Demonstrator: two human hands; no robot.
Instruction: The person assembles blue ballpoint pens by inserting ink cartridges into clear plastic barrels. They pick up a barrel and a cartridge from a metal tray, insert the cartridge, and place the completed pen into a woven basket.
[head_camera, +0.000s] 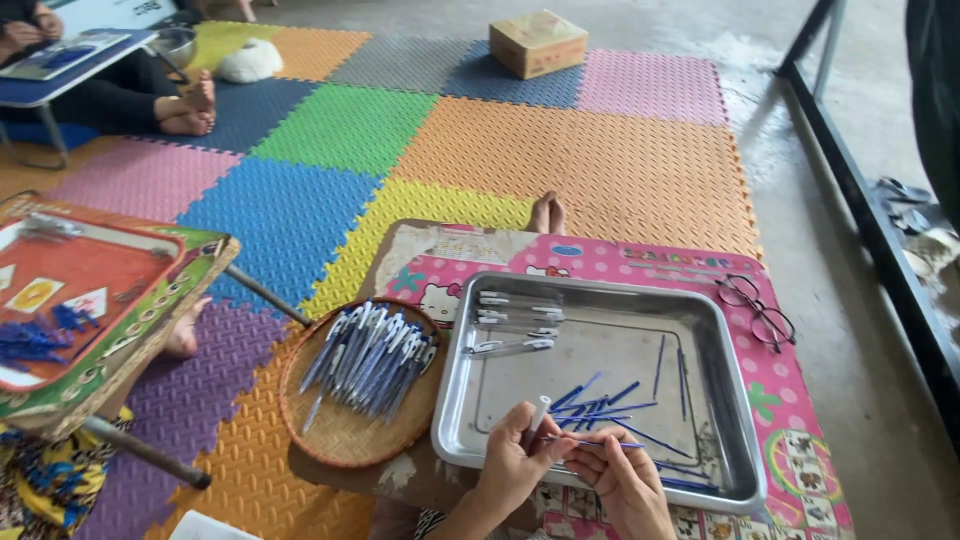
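Observation:
My left hand (512, 466) holds a white pen barrel (538, 413) upright over the near edge of a steel tray (720, 330). Beside it, my right hand (622, 478) pinches a thin blue refill (598, 443), which points left toward the barrel. Several loose blue refills (606, 405) lie in the tray's middle. A few white pen barrels (515, 320) lie at its far left. A round woven basket (345, 435) full of assembled pens (370, 358) sits left of the tray.
The tray rests on a low pink table (790, 390), with eyeglasses (757, 308) at its right. Another low table (90, 290) holding blue parts stands at left. A cardboard box (538, 43) sits on the coloured foam mats; another person's feet (190, 108) are far left.

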